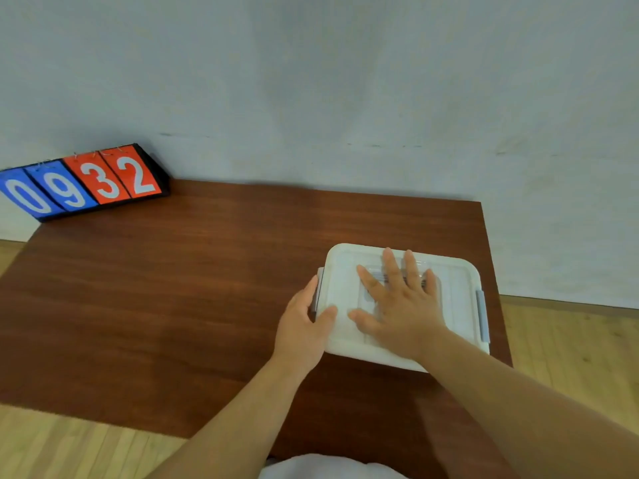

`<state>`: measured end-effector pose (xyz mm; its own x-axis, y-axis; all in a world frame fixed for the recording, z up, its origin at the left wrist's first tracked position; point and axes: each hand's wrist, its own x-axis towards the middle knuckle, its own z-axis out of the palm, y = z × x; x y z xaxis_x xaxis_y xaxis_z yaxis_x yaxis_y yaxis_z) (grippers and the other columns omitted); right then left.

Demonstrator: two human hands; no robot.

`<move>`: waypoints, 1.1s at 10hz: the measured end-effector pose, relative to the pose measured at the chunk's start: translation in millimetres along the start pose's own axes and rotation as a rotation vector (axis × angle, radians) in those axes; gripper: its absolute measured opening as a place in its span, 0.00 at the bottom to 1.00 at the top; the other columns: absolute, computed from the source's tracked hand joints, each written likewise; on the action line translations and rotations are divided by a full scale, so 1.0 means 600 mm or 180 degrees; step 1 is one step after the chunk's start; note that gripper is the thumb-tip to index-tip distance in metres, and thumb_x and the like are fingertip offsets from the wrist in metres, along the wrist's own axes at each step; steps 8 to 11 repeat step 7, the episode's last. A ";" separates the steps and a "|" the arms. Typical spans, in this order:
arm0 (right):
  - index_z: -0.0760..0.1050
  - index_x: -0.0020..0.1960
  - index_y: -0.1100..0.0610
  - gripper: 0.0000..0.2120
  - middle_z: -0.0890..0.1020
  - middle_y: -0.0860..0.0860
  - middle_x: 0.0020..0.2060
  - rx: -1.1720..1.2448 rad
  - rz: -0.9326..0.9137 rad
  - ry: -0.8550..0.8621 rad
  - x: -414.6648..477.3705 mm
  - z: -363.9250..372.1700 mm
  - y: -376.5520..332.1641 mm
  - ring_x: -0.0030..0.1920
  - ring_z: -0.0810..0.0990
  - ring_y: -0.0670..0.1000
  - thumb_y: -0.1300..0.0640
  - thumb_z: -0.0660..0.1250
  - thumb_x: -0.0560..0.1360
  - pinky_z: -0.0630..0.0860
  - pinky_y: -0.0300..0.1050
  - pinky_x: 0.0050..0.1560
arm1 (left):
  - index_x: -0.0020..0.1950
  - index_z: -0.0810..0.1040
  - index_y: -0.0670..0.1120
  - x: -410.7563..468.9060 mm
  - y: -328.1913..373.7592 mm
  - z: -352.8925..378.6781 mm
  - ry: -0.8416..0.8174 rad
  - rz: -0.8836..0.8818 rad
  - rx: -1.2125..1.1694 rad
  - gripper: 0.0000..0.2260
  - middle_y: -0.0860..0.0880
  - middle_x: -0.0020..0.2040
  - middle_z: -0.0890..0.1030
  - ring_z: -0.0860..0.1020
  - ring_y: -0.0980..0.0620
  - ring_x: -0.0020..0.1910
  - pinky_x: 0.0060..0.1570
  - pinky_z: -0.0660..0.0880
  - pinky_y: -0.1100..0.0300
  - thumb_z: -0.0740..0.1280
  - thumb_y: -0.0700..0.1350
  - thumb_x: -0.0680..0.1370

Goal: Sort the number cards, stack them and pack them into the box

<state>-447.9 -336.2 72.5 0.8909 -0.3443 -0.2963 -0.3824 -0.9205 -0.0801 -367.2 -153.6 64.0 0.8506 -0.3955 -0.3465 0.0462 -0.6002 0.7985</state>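
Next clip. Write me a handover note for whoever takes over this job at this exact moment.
Left hand: grips the left end of the box at its clip, thumb on the lid.
Right hand: flat, pressing on the lid.
The box stands on the right of the table, lid on. No loose cards in view; the contents cannot be seen.
Done: lid placed.
Left: check both clips; the right clip may not be latched.
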 end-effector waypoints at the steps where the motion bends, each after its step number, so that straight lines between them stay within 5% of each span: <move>1: 0.35 0.79 0.35 0.40 0.30 0.49 0.79 -0.0001 0.0002 0.0018 0.000 -0.001 -0.001 0.78 0.26 0.60 0.21 0.39 0.72 0.38 0.70 0.76 | 0.81 0.60 0.57 0.001 -0.003 -0.001 0.0016 0.0189 0.0268 0.29 0.59 0.72 0.69 0.69 0.62 0.65 0.61 0.70 0.64 0.66 0.53 0.81; 2: 0.36 0.79 0.36 0.40 0.31 0.49 0.80 -0.0012 0.0005 0.0017 -0.001 -0.001 -0.001 0.78 0.27 0.60 0.21 0.40 0.72 0.39 0.70 0.76 | 0.81 0.60 0.58 0.002 -0.004 -0.002 0.0028 0.0343 0.0443 0.28 0.62 0.66 0.70 0.72 0.65 0.57 0.50 0.70 0.71 0.64 0.54 0.82; 4: 0.36 0.79 0.35 0.41 0.32 0.49 0.80 -0.0041 -0.0004 0.0040 0.001 0.000 -0.001 0.78 0.28 0.60 0.21 0.39 0.71 0.39 0.70 0.76 | 0.79 0.67 0.55 0.001 -0.001 -0.007 0.0080 0.0715 0.0722 0.23 0.60 0.68 0.69 0.72 0.61 0.60 0.55 0.73 0.71 0.64 0.51 0.83; 5: 0.36 0.79 0.35 0.40 0.33 0.49 0.80 0.0008 -0.0023 0.0037 0.002 -0.002 0.003 0.78 0.27 0.60 0.21 0.40 0.72 0.38 0.69 0.76 | 0.78 0.66 0.55 0.003 0.001 -0.010 0.0011 0.0763 0.0859 0.23 0.60 0.69 0.69 0.71 0.63 0.60 0.49 0.69 0.76 0.63 0.52 0.83; 7: 0.40 0.80 0.35 0.41 0.35 0.49 0.81 0.0245 -0.0209 -0.0227 -0.001 -0.034 0.015 0.79 0.30 0.60 0.23 0.49 0.73 0.39 0.68 0.77 | 0.78 0.62 0.59 0.014 0.032 -0.040 -0.0138 0.0923 0.1389 0.27 0.58 0.72 0.67 0.70 0.59 0.68 0.63 0.73 0.61 0.65 0.59 0.81; 11: 0.40 0.80 0.35 0.41 0.35 0.49 0.81 0.0245 -0.0209 -0.0227 -0.001 -0.034 0.015 0.79 0.30 0.60 0.23 0.49 0.73 0.39 0.68 0.77 | 0.78 0.62 0.59 0.014 0.032 -0.040 -0.0138 0.0923 0.1389 0.27 0.58 0.72 0.67 0.70 0.59 0.68 0.63 0.73 0.61 0.65 0.59 0.81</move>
